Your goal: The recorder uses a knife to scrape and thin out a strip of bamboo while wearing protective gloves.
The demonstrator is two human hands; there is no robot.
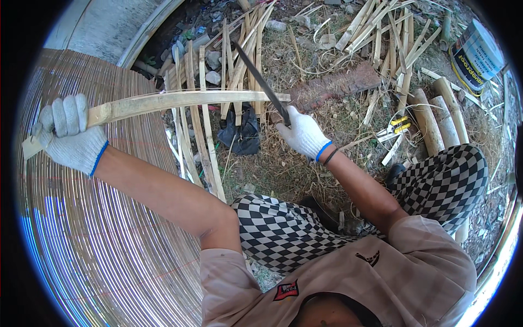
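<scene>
Gloved left hand clenches a bamboo strip while the right hand grips a long knife; a slip could cut the near forearm.

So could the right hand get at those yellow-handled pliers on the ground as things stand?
Probably yes, once freed: the pliers lie in the open just right of the right hand, nothing over them. But that hand is gripping the long knife.

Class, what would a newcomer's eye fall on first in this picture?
Across the upper middle, a long bamboo strip runs between two gloved hands: the left hand grips its end, the right hand holds a dark blade against it. A big woven mat fills the left side.
</scene>
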